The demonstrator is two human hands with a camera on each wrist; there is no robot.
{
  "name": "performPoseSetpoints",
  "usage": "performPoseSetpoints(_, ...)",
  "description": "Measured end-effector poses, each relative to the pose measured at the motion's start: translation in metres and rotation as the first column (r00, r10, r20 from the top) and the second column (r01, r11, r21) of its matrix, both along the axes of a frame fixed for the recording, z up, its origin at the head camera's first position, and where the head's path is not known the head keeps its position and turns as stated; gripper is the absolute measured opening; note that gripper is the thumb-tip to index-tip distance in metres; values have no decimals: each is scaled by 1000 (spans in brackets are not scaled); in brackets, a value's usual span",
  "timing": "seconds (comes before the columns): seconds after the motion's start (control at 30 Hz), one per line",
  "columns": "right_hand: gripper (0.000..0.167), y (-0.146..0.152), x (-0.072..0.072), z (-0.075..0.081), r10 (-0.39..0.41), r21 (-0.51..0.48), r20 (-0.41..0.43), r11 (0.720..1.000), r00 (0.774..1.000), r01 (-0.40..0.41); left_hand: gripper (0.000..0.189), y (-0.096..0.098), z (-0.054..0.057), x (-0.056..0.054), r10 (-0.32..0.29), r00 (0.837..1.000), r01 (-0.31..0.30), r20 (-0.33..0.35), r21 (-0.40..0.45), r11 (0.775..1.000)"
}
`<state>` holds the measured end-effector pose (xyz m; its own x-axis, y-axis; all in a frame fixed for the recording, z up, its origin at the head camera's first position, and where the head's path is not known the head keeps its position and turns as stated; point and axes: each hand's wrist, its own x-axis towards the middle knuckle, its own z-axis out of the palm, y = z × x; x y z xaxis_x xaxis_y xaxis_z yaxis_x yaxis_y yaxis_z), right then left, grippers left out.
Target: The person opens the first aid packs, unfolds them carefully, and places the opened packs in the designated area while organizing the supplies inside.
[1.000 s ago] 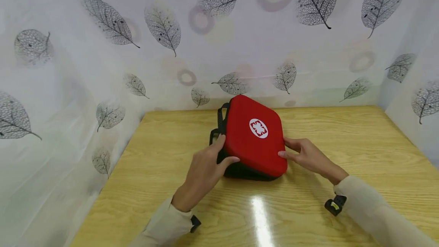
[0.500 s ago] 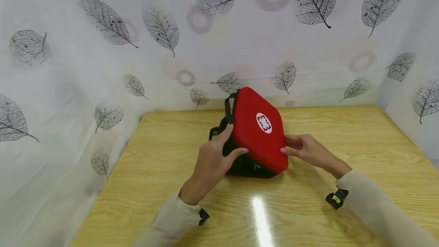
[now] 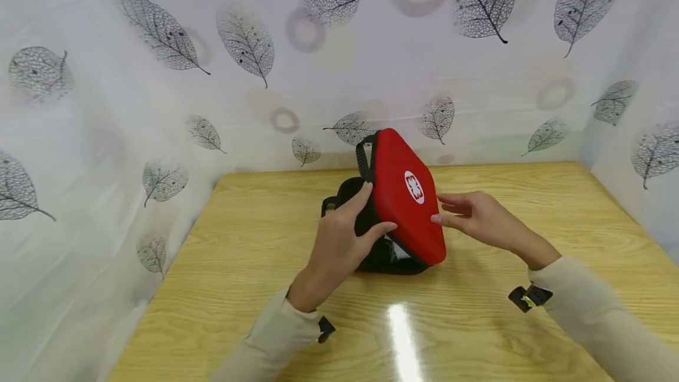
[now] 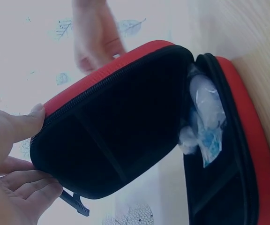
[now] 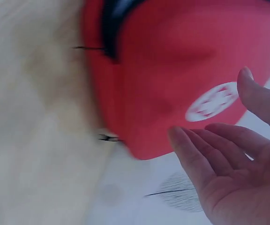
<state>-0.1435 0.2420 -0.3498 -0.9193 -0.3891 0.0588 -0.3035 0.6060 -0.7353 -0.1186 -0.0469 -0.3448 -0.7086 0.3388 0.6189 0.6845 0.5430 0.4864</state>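
Note:
A red first-aid case [image 3: 395, 205] stands partly open on the table, its lid tilted up and bearing a white oval emblem [image 3: 414, 187]. My left hand [image 3: 339, 246] grips the free edge of the lid, thumb on the red outer side and fingers on the black inner side, as the left wrist view shows. Inside the base lie clear plastic packets [image 4: 207, 110], one with blue in it; the rest of the contents is hidden. Close to the hinge side of the case, my right hand [image 3: 485, 221] has its fingers loosely extended; whether it touches the case I cannot tell.
Black carry handles [image 3: 363, 161] stick out from the lid and base on the left. The wooden table [image 3: 254, 223] ends at a white leaf-printed sheet [image 3: 297, 75] at the back and sides. Zip pulls [image 5: 109, 138] hang from the case.
My left hand has raised the lid and moved right and up with it, widening the gap and baring the inside. My right hand has shifted slightly up and right.

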Motion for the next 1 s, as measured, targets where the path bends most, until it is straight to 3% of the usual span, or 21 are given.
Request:
performPoseSetpoints(0.2, 56, -21, 8, 34, -11, -21, -123, 1000, 992, 9, 78, 5, 3, 0, -58, 998, 58, 2, 13, 998)
performPoseSetpoints(0.4, 56, -46, 20, 55, -6, -9, -237, 1000, 971, 4, 85, 11, 3, -1, -114, 993, 114, -19, 14, 993)
performPoseSetpoints(0.53, 62, -60, 27, 62, -2, 49, -359, 999, 933, 21, 87, 16, 3, -1, -135, 991, 135, -22, 29, 990)
performPoseSetpoints(0.7, 69, -73, 36, 68, -41, 182, -478, 973, 878, 144, 88, 22, 5, -2, -161, 986, 162, -37, 39, 986)
performPoseSetpoints(0.83, 67, -78, 39, 70, -68, 232, -508, 949, 859, 212, 89, 25, 7, -2, -173, 984, 175, -42, 33, 984)
performPoseSetpoints(1.0, 57, -75, 43, 72, -93, 195, -502, 956, 860, 217, 88, 22, 8, -1, -177, 984, 177, -7, -1, 984)
